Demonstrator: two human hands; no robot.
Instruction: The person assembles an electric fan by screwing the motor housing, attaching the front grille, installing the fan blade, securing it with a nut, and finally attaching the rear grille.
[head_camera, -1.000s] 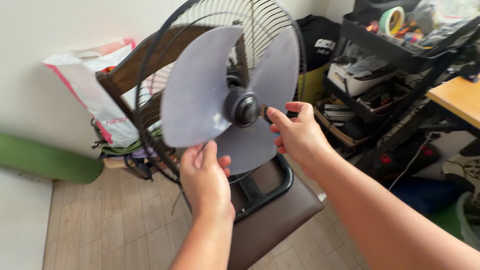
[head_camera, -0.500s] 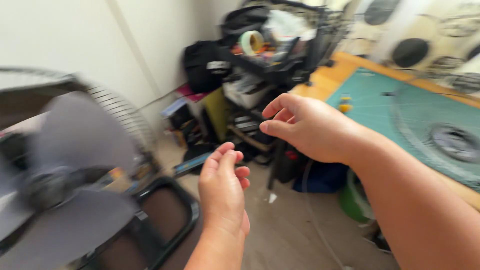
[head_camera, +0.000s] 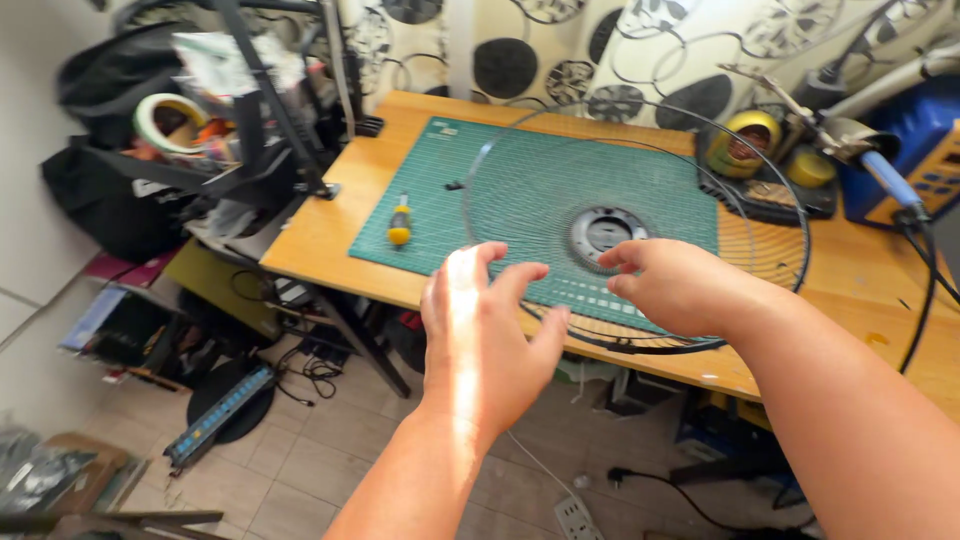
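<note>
Wire, thin and dark, makes up the round fan guard (head_camera: 640, 225) that lies flat on the green mat (head_camera: 520, 190), its plastic hub (head_camera: 605, 232) facing up and its rim running past the mat onto the bare wood of the bench (head_camera: 330, 225) on the far right; it seems laid flat so that it rests steady and both sides of the rim can be reached at once. Both hands are held out toward its near edge, empty. The left hand (head_camera: 485, 335) hovers in front of the bench edge, fingers spread wide and curled a little, palm away from the camera, close to the near rim but apart from it as far as the view tells. The right hand (head_camera: 680, 290) is over the near part of the guard just below the hub, fingers loosely bent and open, holding nothing; whether its fingertips touch the wires I cannot tell. A small screwdriver (head_camera: 399, 222) with a yellow and black handle lies on the left part of the mat, well apart from both hands. A roll of tape (head_camera: 165, 118) sits in the black rack (head_camera: 230, 160) to the left of the bench, and a soldering iron (head_camera: 880, 170) rests on its stand at the far right corner, out of the way of the guard
</note>
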